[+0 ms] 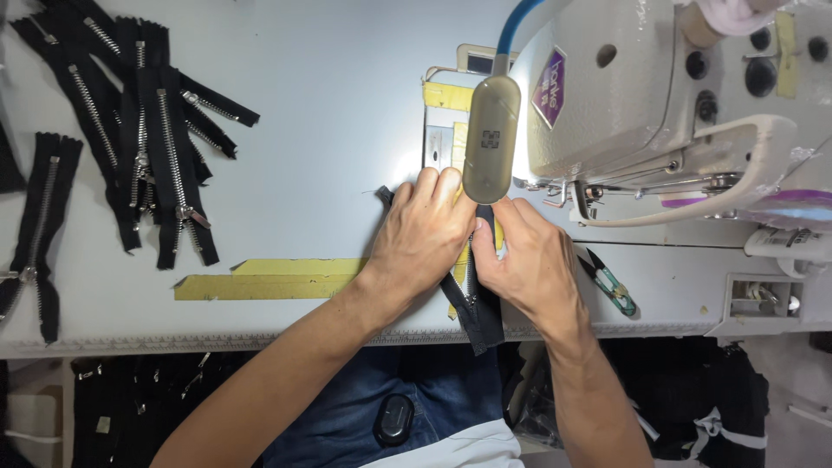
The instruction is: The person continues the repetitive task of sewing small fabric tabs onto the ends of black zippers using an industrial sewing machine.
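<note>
A black zipper strip point(479, 314) lies on the white sewing table point(329, 104), running from the table's front edge up under the sewing machine point(659, 104). My left hand point(422, 236) presses flat on the strip's left side. My right hand point(530, 260) rests on its right side, fingers pinching the strip near the needle area. An oblong lamp head point(490, 139) on a blue arm hangs over my fingertips and hides the needle and the strip's far end.
A pile of black zippers with metal teeth point(143, 130) lies at the far left, and one more point(36, 234) near the left edge. Yellow tape strips point(269, 279) mark the table. Green-handled thread snips point(611, 284) lie right of my right hand.
</note>
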